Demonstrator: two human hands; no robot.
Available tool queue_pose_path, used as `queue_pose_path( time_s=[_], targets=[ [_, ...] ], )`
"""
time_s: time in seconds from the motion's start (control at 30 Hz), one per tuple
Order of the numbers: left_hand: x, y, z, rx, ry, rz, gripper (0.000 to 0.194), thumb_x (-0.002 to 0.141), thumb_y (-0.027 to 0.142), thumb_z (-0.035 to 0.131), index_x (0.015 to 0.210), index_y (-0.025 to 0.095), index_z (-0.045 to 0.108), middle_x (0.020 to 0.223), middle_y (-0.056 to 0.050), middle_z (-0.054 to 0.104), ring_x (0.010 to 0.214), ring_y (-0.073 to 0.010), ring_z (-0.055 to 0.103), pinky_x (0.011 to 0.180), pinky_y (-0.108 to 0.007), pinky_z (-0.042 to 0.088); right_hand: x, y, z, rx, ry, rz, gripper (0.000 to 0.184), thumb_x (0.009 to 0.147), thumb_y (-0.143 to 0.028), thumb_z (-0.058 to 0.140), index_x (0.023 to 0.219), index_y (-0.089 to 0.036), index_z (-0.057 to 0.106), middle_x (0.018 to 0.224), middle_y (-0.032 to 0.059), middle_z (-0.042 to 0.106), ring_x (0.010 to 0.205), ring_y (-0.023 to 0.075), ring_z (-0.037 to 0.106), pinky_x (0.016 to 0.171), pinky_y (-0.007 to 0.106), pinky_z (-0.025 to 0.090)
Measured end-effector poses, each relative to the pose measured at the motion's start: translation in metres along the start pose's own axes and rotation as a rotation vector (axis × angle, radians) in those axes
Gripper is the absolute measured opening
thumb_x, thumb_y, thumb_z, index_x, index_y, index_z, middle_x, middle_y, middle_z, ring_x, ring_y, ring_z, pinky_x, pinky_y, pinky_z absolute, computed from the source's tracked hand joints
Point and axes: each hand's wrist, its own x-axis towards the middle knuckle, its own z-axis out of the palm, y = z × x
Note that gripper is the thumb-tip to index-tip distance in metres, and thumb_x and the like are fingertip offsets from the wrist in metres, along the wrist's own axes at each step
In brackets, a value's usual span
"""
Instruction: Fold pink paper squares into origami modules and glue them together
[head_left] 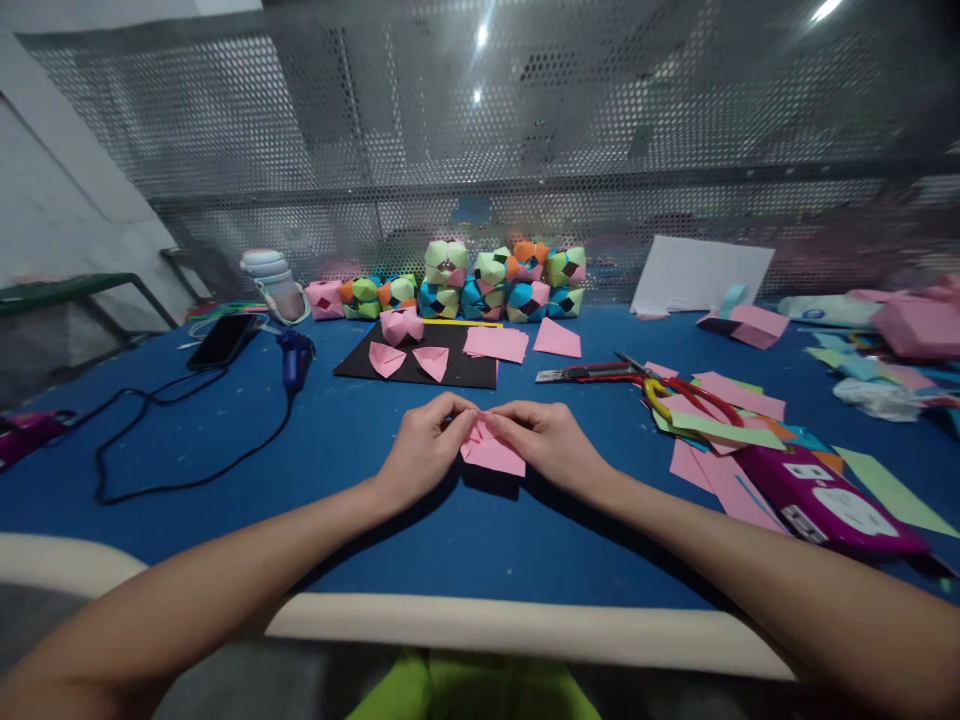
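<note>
Between my two hands is a pink sheet of paper [495, 455], partly folded and creased at its far edge, held just above the blue table. My left hand [427, 445] pinches its left far side between thumb and fingers. On the right far side, my right hand [546, 440] pinches it the same way. Beyond them lies a black board [465, 372] bearing two folded pink paper pieces [387, 358], a pink folded paper shape [402, 325] and a stack of pink sheets [496, 344]. Another pink sheet [557, 338] lies to the right of the board.
Multicoloured paper balls [484, 285] stand in rows at the back. A utility knife [585, 373], scissors [694, 393], paper scraps and a purple power strip [832, 500] lie right. At left are a glue gun [295, 360] with its cord, a phone [223, 341] and a bottle [274, 285].
</note>
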Motion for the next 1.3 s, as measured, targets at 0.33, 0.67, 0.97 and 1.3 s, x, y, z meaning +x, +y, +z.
queue_pose_path(
  time_s=[0.33, 0.67, 0.97, 1.3],
  targets=[
    [0.0023, 0.0027, -0.0011, -0.117, 0.044, -0.080, 0.022, 0.082, 0.033, 0.050, 0.075, 0.015, 0.060, 0.071, 0.000, 0.060, 0.065, -0.0121, 0.052, 0.061, -0.023, 0.040, -0.0010, 0.0033, 0.0020, -0.036, 0.048, -0.039, 0.023, 0.082, -0.031, 0.053, 0.088, -0.019, 0.072, 0.079, 0.0028, 0.072, 0.066, 0.0154, 0.062, 0.060, 0.025, 0.044],
    [-0.0013, 0.0048, 0.0000, -0.146, 0.043, -0.071, 0.022, 0.083, 0.033, 0.050, 0.075, 0.016, 0.059, 0.072, 0.001, 0.060, 0.067, -0.0113, 0.052, 0.062, -0.022, 0.041, -0.0028, -0.0006, 0.0047, 0.020, 0.089, 0.003, 0.025, 0.083, -0.032, 0.051, 0.078, -0.017, 0.070, 0.071, 0.0019, 0.069, 0.062, 0.0131, 0.057, 0.055, 0.024, 0.041],
    [-0.0020, 0.0033, 0.0011, -0.111, 0.021, -0.032, 0.020, 0.084, 0.031, 0.050, 0.077, 0.015, 0.061, 0.071, 0.001, 0.061, 0.066, -0.0110, 0.053, 0.060, -0.021, 0.041, -0.0022, 0.0032, 0.0058, 0.008, 0.107, -0.047, 0.018, 0.082, -0.025, 0.053, 0.077, -0.016, 0.066, 0.070, 0.0012, 0.066, 0.062, 0.0118, 0.057, 0.057, 0.022, 0.041],
    [-0.0027, 0.0028, 0.0020, -0.057, 0.054, -0.012, 0.018, 0.083, 0.028, 0.050, 0.076, 0.016, 0.061, 0.069, 0.000, 0.063, 0.063, -0.0112, 0.055, 0.058, -0.021, 0.042, -0.0009, 0.0015, 0.0046, 0.008, 0.065, 0.008, 0.014, 0.078, -0.026, 0.058, 0.078, -0.015, 0.066, 0.071, 0.0002, 0.066, 0.063, 0.0106, 0.056, 0.059, 0.021, 0.041]
  ],
)
